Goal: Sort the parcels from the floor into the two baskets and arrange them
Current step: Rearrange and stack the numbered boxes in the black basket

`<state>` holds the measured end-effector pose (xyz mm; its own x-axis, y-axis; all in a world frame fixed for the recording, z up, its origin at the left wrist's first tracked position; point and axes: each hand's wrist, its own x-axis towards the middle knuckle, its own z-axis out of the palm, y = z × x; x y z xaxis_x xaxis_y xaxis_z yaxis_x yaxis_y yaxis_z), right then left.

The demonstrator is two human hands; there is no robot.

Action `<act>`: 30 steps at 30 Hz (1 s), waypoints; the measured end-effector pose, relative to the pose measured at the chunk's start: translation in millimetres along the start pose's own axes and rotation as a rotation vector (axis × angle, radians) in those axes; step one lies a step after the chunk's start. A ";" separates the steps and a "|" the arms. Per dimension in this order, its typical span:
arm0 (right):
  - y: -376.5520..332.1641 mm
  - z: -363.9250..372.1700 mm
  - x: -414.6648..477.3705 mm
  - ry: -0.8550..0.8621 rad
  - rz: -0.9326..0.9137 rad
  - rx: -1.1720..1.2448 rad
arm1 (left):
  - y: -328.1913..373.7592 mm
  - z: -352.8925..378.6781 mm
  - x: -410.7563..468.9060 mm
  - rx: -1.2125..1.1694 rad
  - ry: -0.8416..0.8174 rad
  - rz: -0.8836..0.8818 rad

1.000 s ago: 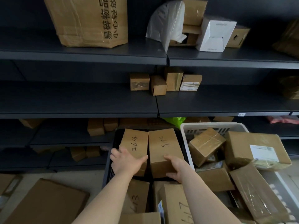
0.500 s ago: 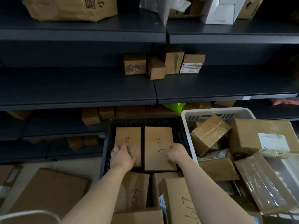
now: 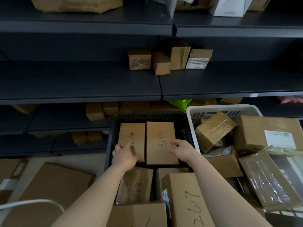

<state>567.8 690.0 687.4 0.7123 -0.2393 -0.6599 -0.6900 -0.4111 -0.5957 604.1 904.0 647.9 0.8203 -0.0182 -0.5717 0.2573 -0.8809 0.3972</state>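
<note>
A black basket (image 3: 147,114) holds two brown parcels lying flat side by side at its far end: one marked 2614 (image 3: 132,133) on the left and one with handwritten digits (image 3: 160,136) on the right. My left hand (image 3: 125,155) rests with spread fingers on the near end of the 2614 parcel. My right hand (image 3: 183,149) hovers at the near right corner of the other parcel, fingers loosely apart. Nearer me in the black basket are parcels marked 2613 (image 3: 137,185) and 2617 (image 3: 188,199). The white basket (image 3: 221,107) on the right is piled with parcels.
Dark shelving (image 3: 82,95) runs across behind the baskets, with small boxes (image 3: 168,59) on the middle shelf. A big labelled box (image 3: 268,131) and a taped parcel (image 3: 214,128) top the white basket. Flat cardboard (image 3: 54,185) lies on the floor at left, near a white cord (image 3: 32,202).
Both far parcels went from tilted up in my hands to lying flat in the black basket. My fingers have loosened and my right hand has lifted slightly off its parcel.
</note>
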 end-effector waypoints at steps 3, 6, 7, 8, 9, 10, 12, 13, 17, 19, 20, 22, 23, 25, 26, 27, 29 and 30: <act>2.7 -11.7 -22.2 0.024 -0.070 -0.066 | 6.0 -3.5 -18.9 -0.015 -0.010 0.029; 9.3 -20.1 -47.0 0.022 -0.086 -0.116 | 10.9 -5.5 -41.7 -0.060 -0.016 0.093; 12.9 -22.0 -55.8 0.025 -0.089 -0.147 | 12.4 -6.4 -50.7 -0.070 -0.027 0.125; 18.4 -23.3 -63.8 0.033 -0.089 -0.180 | 13.4 -7.4 -60.0 -0.073 -0.048 0.156; 25.1 -23.7 -71.4 0.042 -0.081 -0.208 | 14.0 -8.4 -69.5 -0.069 -0.079 0.183; 31.9 -23.5 -78.9 0.044 -0.065 -0.231 | 14.5 -9.1 -78.9 -0.059 -0.112 0.203; 45.2 -20.4 -91.7 0.040 -0.024 -0.289 | 12.5 -8.0 -94.7 -0.025 -0.181 0.216; 51.2 -17.4 -96.5 0.042 -0.003 -0.335 | 11.5 -6.5 -102.1 0.001 -0.210 0.215; 69.4 -1.2 -111.1 0.070 0.061 -0.431 | 5.9 8.1 -124.5 0.041 -0.229 0.195; 76.8 4.6 -115.9 0.107 0.080 -0.449 | 7.2 17.7 -134.9 0.057 -0.216 0.229; 80.0 6.0 -117.6 0.129 0.093 -0.454 | 9.2 22.9 -140.1 0.077 -0.224 0.255; 84.8 5.3 -120.8 0.149 0.126 -0.430 | 16.9 33.1 -149.9 0.110 -0.256 0.295; 86.8 4.0 -121.5 0.142 0.142 -0.389 | 21.8 37.2 -155.1 0.121 -0.263 0.301; 90.7 -0.5 -122.1 0.119 0.127 -0.256 | 29.0 43.7 -161.9 0.112 -0.257 0.280; 93.2 -3.3 -122.0 0.106 0.104 -0.183 | 31.5 45.7 -163.3 0.099 -0.247 0.267; 95.2 -6.7 -122.1 0.096 0.076 -0.108 | 32.2 47.6 -162.4 0.086 -0.234 0.256; 97.4 -13.3 -124.5 0.084 0.036 0.028 | 32.4 47.8 -160.2 0.037 -0.229 0.244; 97.2 -15.9 -125.6 0.083 0.023 0.081 | 32.2 46.6 -159.3 -0.012 -0.230 0.247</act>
<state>413.3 666.1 719.6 0.7018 -0.3217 -0.6356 -0.7123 -0.3332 -0.6178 457.8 856.5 718.3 0.7222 -0.3379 -0.6035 0.0719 -0.8312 0.5513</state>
